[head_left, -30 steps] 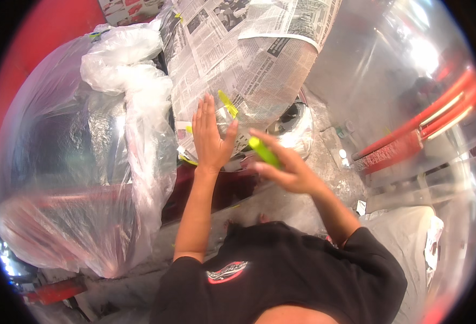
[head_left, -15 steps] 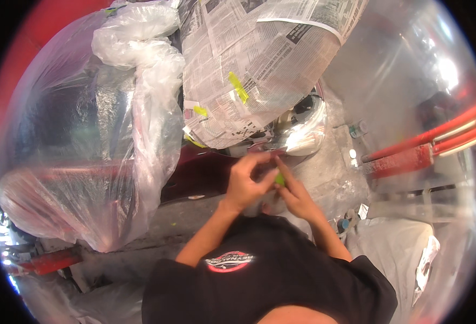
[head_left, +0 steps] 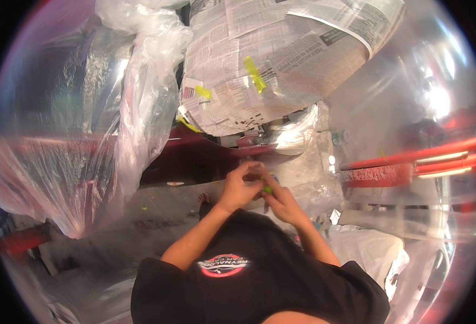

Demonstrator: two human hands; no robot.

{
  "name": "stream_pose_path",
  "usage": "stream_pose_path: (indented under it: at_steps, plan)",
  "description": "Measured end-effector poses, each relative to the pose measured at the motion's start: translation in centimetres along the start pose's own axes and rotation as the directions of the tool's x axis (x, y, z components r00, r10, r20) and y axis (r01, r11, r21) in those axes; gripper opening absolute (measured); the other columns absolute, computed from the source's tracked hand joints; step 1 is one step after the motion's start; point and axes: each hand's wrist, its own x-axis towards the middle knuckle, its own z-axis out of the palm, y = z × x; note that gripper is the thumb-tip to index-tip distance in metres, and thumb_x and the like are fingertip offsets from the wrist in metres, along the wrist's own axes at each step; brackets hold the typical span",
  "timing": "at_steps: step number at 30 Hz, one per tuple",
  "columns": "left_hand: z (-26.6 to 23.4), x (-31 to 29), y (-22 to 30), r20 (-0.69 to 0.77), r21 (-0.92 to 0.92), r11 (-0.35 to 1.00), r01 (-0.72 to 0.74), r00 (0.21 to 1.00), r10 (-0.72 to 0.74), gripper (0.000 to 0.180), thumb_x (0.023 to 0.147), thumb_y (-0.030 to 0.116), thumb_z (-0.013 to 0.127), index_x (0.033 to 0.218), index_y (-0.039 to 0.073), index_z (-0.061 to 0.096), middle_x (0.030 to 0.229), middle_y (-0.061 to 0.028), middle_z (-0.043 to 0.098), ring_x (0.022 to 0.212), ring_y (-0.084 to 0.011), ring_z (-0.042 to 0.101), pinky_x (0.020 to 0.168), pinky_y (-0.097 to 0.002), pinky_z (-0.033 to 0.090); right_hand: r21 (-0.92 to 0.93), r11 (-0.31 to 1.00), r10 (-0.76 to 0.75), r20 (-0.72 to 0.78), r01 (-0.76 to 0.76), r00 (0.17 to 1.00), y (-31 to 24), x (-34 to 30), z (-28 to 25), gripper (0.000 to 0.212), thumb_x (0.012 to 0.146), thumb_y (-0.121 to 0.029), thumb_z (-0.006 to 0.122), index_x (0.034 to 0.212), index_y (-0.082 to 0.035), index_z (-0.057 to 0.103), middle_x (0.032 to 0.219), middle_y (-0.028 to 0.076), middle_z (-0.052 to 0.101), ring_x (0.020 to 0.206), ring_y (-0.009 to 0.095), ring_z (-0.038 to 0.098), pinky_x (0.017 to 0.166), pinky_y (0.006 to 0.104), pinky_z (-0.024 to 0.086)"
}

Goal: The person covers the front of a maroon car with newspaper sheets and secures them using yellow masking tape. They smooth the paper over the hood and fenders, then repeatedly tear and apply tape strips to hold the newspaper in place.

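My left hand (head_left: 239, 190) and my right hand (head_left: 284, 205) meet in front of my chest, fingers curled towards each other. Between them shows a bit of yellow-green tape (head_left: 267, 190), mostly hidden by the fingers. Both hands are closed on it. Just beyond them lies the dark red body panel (head_left: 195, 156) of a car, with a shiny headlight (head_left: 294, 137) at its right. Newspaper (head_left: 281, 48) covers the car above the panel, stuck down with yellow-green tape strips (head_left: 255, 74). My hands do not touch the newspaper.
Clear plastic sheeting (head_left: 146, 102) drapes over the car at the left. Red metal bars (head_left: 410, 162) stand at the right behind hazy plastic. A pale cover (head_left: 365, 243) lies near my right elbow. My bare foot (head_left: 203, 198) shows on the grey floor.
The view has shifted, so the car's left part sits further left and higher. My hands stay together around the tape, which is now more hidden by the fingers.
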Motion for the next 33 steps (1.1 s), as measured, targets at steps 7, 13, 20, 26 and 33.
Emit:
stream_pose_path:
  at_steps: [7, 13, 20, 26, 33]
  plan:
    - [-1.4, -0.7, 1.1, -0.007, 0.056, 0.996, 0.064, 0.998, -0.064, 0.042, 0.087, 0.006, 0.079, 0.127, 0.001, 0.068, 0.1, -0.0123, 0.08, 0.093, -0.0159, 0.077, 0.084, -0.0307, 0.059, -0.102, 0.994, 0.039, -0.054, -0.045, 0.998, 0.3, 0.6, 1.6, 0.077, 0.099, -0.008, 0.053, 0.169, -0.015, 0.021, 0.101, 0.02, 0.075, 0.073, 0.029, 0.073, 0.072, 0.0388, 0.058]
    - [-3.0, -1.2, 0.2, -0.018, 0.126, 0.992, 0.028, 0.999, -0.026, 0.03, 0.086, 0.007, 0.079, 0.115, -0.001, 0.075, 0.099, -0.0159, 0.08, 0.09, -0.019, 0.079, 0.081, -0.0306, 0.06, -0.258, 0.966, 0.001, -0.126, -0.034, 0.992, 0.6, 0.9, 4.0, 0.08, 0.102, -0.014, 0.052, 0.168, -0.008, 0.008, 0.1, 0.025, 0.075, 0.09, 0.044, 0.075, 0.083, 0.0467, 0.056]
    - [-4.1, -2.0, -3.4, -0.121, 0.145, 0.989, -0.001, 0.992, 0.018, 0.018, 0.086, 0.006, 0.079, 0.103, 0.002, 0.079, 0.099, -0.0152, 0.079, 0.088, -0.0237, 0.079, 0.08, -0.0316, 0.06, -0.298, 0.944, 0.122, -0.08, -0.141, 0.989, 1.5, 1.9, 4.5, 0.07, 0.104, -0.017, 0.051, 0.164, -0.004, 0.019, 0.086, 0.022, 0.074, 0.076, 0.038, 0.074, 0.072, 0.044, 0.056]
    - [-5.2, -2.9, -2.9, -0.214, 0.426, 0.864, -0.269, 0.898, 0.385, 0.01, 0.083, 0.005, 0.08, 0.092, 0.004, 0.079, 0.096, -0.0127, 0.077, 0.086, -0.032, 0.074, 0.078, -0.0374, 0.058, -0.053, 0.98, 0.19, -0.074, -0.194, 0.979, 3.8, 2.9, 6.5, 0.048, 0.107, -0.014, 0.054, 0.152, -0.001, 0.043, 0.079, 0.015, 0.072, 0.06, 0.019, 0.068, 0.058, 0.0327, 0.053]
    - [-7.1, -3.6, -2.8, -0.245, 0.446, 0.856, -0.263, 0.883, 0.4, 0.008, 0.084, 0.003, 0.079, 0.091, 0.003, 0.077, 0.09, -0.0119, 0.075, 0.081, -0.0287, 0.073, 0.074, -0.0363, 0.057, 0.031, 0.941, 0.337, -0.059, -0.336, 0.94, 6.1, 4.1, 6.4, 0.026, 0.107, -0.017, 0.059, 0.126, 0.001, 0.062, 0.076, 0.009, 0.07, 0.056, 0.012, 0.062, 0.053, 0.0274, 0.049]
